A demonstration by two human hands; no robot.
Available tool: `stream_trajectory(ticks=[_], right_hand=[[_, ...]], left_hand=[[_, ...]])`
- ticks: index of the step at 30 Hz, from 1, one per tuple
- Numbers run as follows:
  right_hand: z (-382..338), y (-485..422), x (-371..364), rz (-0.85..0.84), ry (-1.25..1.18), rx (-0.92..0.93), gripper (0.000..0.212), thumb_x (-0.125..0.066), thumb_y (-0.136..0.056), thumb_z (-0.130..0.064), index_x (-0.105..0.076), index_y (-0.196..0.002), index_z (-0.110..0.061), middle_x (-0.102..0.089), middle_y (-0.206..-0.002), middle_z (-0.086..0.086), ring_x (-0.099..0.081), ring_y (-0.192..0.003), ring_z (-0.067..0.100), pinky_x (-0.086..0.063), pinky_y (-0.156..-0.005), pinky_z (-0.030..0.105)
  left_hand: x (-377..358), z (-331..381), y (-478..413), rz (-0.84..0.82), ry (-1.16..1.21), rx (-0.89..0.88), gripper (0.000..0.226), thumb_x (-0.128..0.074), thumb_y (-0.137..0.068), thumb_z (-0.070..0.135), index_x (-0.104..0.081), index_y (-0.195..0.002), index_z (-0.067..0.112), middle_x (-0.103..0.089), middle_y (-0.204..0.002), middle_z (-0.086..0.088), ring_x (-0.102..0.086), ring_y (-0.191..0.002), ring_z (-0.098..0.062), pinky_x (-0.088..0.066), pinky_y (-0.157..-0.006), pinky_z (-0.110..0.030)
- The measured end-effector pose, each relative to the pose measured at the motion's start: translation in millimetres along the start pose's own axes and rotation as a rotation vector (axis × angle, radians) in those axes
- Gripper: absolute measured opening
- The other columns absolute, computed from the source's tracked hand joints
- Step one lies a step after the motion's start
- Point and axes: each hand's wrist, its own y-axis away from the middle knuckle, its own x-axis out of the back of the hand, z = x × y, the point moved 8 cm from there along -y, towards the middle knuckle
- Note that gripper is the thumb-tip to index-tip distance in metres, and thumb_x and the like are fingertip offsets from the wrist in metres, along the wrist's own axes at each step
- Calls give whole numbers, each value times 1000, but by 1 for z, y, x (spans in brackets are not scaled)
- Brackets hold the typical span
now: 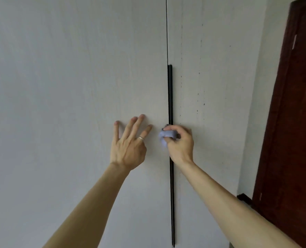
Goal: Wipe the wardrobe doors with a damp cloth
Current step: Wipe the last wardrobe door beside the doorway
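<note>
Filling the left half of the view, the left wardrobe door (59, 86) is a pale grey-white panel with a faint vertical grain and an even, matte tone. The left hand (128, 149) rests flat against it near its right edge, fingers straight and spread wide, fingertips on the surface, holding nothing. A thin silver ring (141, 138) sits on one finger.

Just right of that hand is the cloth (164, 137), a small lilac-blue wad, bunched up tight so that only a rounded lump of it shows. It is pressed where the two doors meet, against the long black handle strip (170, 95) that runs down the seam from mid-height to the bottom of the view. Above the strip the seam (166, 33) is only a thin dark line.

The right hand (181, 145) grips the cloth, fingers curled round it, knuckles over the handle strip and the inner edge of the right wardrobe door (216, 68). This door has the same pale finish, but small dark specks are scattered over it in loose vertical lines, mostly above the hand.

Beyond it stands a strip of light wall, then a dark reddish-brown wooden door (295, 122). A small black object (244, 198), too unclear to identify, sits low beside that door.
</note>
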Motion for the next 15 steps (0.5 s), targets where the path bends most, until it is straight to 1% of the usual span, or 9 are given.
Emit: stream_trajectory(ticks=[1,4,6,8,11,13,15], right_hand=[[-26,-16,-1,-10,-30,39,40,-67,-77,11,-68,-69,-29,-55,-117,7,-66,-71,1,-49,-57,11],[-85,-51,-4,-22,-61,160,42,-65,-77,13,-67,-67,-28,-53,-112,0,-63,-76,-7,-47,-61,7],[-113,-74,-4,9,-60,232,47,-60,-77,15,-65,-66,-30,-53,-106,-6,-62,-76,-6,-46,-61,5],[-132,-94,-4,33,-25,286,44,-60,-80,12,-65,-72,-31,-52,-105,-10,-64,-80,-2,-45,-63,4],[-161,-126,-4,72,3,386,38,-61,-86,2,-61,-84,-35,-55,-105,-11,-63,-81,-8,-44,-68,4],[-179,-148,-2,122,49,460,36,-64,-88,-9,-58,-94,-44,-58,-111,-7,-61,-91,-4,-48,-78,13],[-195,-170,1,153,75,500,35,-66,-87,-17,-56,-105,-45,-61,-114,-6,-61,-96,1,-52,-83,24]], left_hand=[[11,-3,-19,22,-4,17,66,-66,-79,23,-52,-144,27,-31,-162,-6,-36,-145,-27,-18,-114,-64],[31,-13,-60,91,-4,39,66,-69,-78,23,-55,-141,26,-35,-160,-7,-40,-141,-29,-19,-113,-63],[43,-20,-85,149,-8,28,65,-69,-78,25,-55,-141,28,-37,-159,-7,-41,-141,-29,-19,-113,-63],[51,-25,-107,188,-31,12,64,-65,-79,30,-54,-142,30,-37,-159,-6,-41,-141,-28,-18,-112,-64],[66,-34,-150,255,-50,-10,61,-57,-80,39,-55,-140,32,-38,-158,-4,-38,-141,-26,-14,-112,-64],[79,-40,-179,297,-35,-15,58,-53,-81,41,-57,-138,32,-41,-156,-4,-37,-141,-25,-14,-112,-63],[91,-45,-208,317,-35,-11,57,-48,-82,43,-58,-137,31,-43,-154,-5,-37,-141,-26,-14,-112,-63]])
